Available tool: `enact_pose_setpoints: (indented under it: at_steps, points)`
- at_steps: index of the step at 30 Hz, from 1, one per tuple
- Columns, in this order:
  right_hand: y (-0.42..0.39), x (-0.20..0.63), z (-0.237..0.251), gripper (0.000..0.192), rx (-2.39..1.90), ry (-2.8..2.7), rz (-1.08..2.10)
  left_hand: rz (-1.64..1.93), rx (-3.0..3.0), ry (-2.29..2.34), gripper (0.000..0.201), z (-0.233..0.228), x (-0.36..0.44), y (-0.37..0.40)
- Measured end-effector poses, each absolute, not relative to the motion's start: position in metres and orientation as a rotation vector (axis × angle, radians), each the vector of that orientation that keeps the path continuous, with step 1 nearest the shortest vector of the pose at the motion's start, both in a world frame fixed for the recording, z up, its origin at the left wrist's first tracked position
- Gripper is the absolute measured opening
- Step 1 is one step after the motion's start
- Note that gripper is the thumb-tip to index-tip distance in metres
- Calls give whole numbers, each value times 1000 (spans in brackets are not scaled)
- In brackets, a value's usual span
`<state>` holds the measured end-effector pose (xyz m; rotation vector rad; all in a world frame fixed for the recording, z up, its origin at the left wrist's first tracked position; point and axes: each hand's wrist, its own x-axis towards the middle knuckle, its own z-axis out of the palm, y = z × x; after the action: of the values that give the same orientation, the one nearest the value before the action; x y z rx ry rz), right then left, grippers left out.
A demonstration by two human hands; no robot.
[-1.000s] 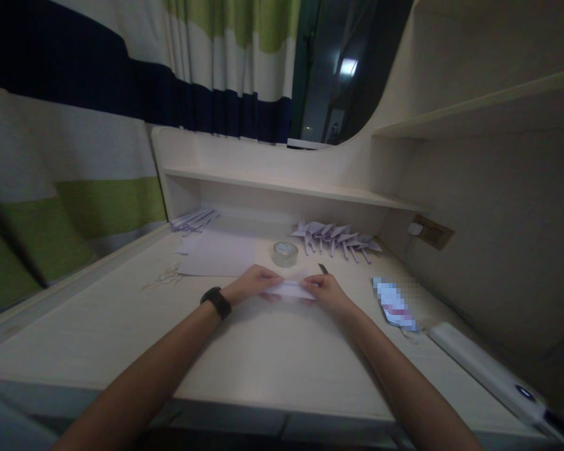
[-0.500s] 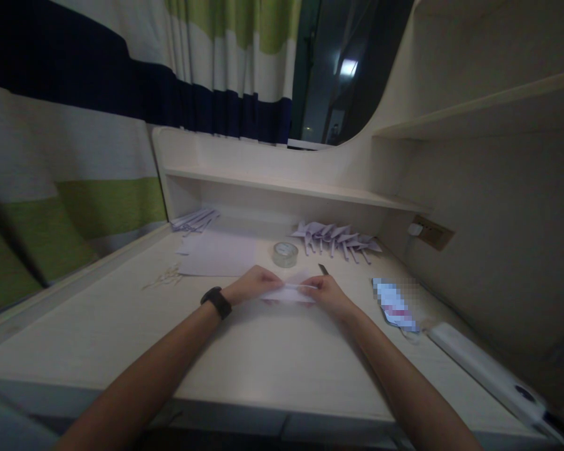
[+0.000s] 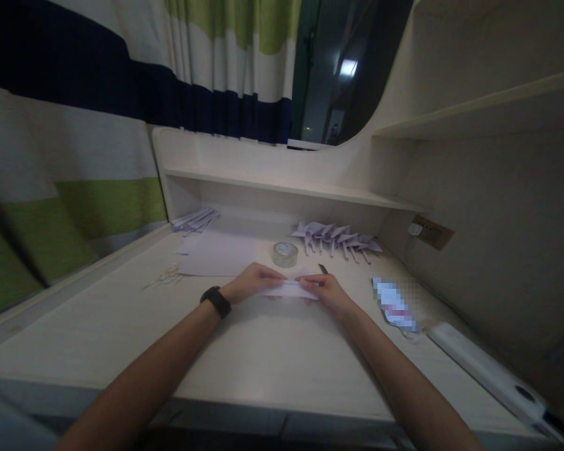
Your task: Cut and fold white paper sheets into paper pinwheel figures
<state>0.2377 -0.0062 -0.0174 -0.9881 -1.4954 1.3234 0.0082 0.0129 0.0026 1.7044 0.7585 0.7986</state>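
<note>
Paper strip, both hands' fingers pinching

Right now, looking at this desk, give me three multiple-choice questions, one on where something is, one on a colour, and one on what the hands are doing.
1. Where is the tape roll?
A. Just beyond the hands
B. On the upper shelf
C. At the desk's near edge

2. What colour is the wristband on the left arm?
A. White
B. Black
C. Green

3. What are the left hand and right hand doing?
A. Resting apart on bare desk
B. Lifting the tape roll
C. Both pinching one folded paper

Answers: 1 A, it sits on the desk behind the fingers. 2 B, the band looks dark black. 3 C, each hand grips one end.
</note>
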Motion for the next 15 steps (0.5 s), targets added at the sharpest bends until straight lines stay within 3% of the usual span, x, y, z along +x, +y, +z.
enact_pose_setpoints:
  at_steps: [12, 15]
  points:
    - [-3, 237, -22, 37, -1003, -1407, 1301, 869, 1755, 837, 38, 0, 9, 14]
    - [-3, 234, -22, 42, -1025, -1398, 1236, 880, 1762, 850, 41, -2, 9, 15]
